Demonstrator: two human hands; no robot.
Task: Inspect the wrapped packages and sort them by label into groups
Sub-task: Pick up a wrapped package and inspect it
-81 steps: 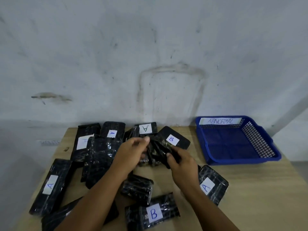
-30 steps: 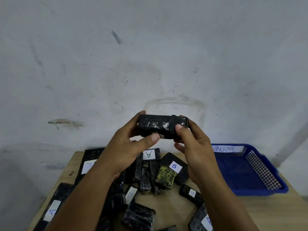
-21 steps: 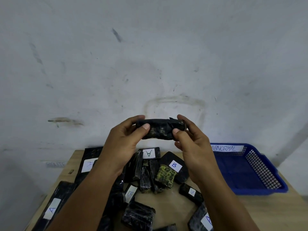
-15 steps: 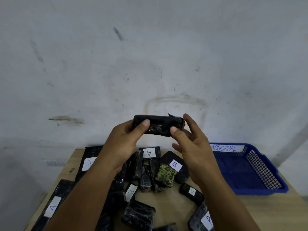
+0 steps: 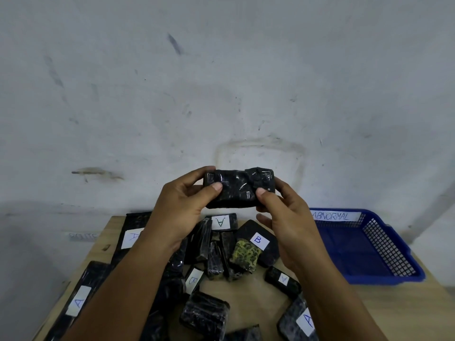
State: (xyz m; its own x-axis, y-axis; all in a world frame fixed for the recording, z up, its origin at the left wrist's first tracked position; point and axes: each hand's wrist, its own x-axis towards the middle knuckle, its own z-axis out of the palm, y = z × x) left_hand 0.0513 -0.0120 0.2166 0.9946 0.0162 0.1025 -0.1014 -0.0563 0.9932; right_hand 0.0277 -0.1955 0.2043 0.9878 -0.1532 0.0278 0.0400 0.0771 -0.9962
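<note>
The table (image 5: 248,295) in front of you carries a loose heap of black wrapped packages, some labelled A or B, with the blue basket (image 5: 403,276) marked ABNORMAL at its right end. Above the heap you hold 1 package (image 5: 240,189) up at chest height, clear of the pile. Your left hand (image 5: 183,209) grips its left end and your right hand (image 5: 286,217) its right end, thumbs on the near face and fingers curled behind. No label shows on this face. The glossy film looks slippery and creased, and the block seems light and fairly stiff, so keep holding it by the 2 short ends while you turn it.
</note>
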